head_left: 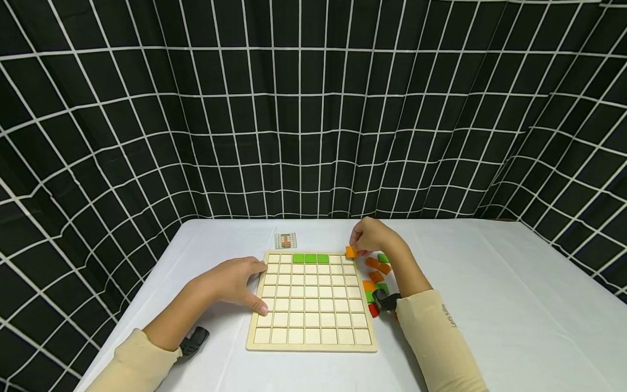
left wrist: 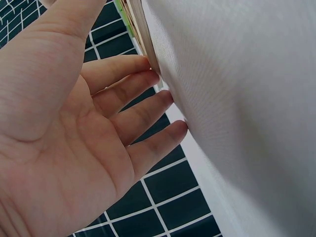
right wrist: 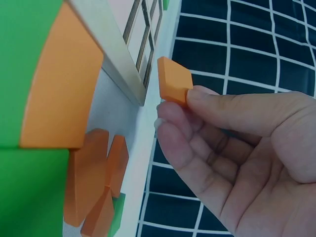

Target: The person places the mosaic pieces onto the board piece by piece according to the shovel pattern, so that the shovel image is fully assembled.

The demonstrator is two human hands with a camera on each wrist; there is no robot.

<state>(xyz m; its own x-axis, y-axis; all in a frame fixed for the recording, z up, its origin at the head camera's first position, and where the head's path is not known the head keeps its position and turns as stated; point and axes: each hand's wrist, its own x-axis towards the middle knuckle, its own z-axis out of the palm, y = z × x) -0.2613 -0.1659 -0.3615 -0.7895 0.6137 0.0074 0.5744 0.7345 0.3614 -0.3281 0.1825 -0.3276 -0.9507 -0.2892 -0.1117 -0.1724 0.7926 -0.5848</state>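
A pale wooden grid board (head_left: 311, 348) lies flat on the white table, with three green square tiles (head_left: 311, 258) side by side in its far row. My right hand (head_left: 374, 237) pinches an orange square tile (right wrist: 174, 81) between thumb and fingers, just above the board's far right corner. Along the left edge of the board rests my left hand (head_left: 234, 282), thumb and fingers spread and touching the rim. In the left wrist view the left fingers (left wrist: 143, 116) are extended, their tips against the board's side and the tablecloth.
Loose orange tiles (head_left: 376, 276), green tiles (head_left: 383, 257) and a red tile (head_left: 374, 310) lie beside the board's right edge, some under the right wrist. A small printed pattern card (head_left: 286, 240) lies beyond the board's far left corner. A black gridded curtain (head_left: 313, 109) hangs behind the table.
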